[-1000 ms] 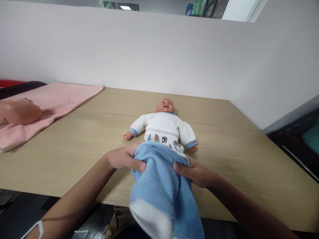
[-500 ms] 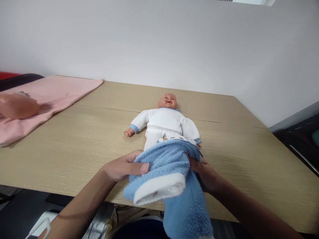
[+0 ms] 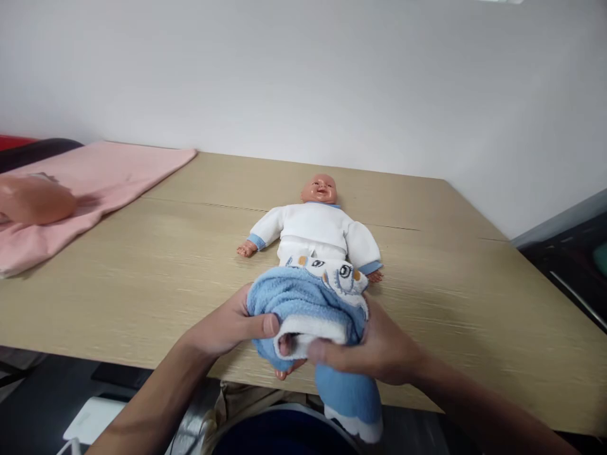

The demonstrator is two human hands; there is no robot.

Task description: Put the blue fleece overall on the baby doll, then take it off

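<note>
A baby doll [image 3: 317, 222] in a white top with blue cuffs lies face up on the wooden table [image 3: 142, 272], head away from me. Fluffy blue trousers with white cuffs [image 3: 303, 303] cover its legs and are bunched near the table's front edge. My left hand [image 3: 227, 325] grips the left side of the bunched trousers, thumb on the white cuff. My right hand [image 3: 370, 347] is closed on the right side. A small doll foot [image 3: 286, 354] pokes out of the left leg opening. The other trouser leg [image 3: 348, 398] hangs over the table's edge.
A pink cloth [image 3: 90, 183] lies at the table's far left with a second bare doll [image 3: 33, 199] on it. A plain white wall runs behind the table. A dark surface [image 3: 569, 265] sits to the right, beyond the table's edge.
The trousers have been gathered up toward the doll's waist, and a foot now shows at the left cuff. My right hand has moved in front onto the cuff.
</note>
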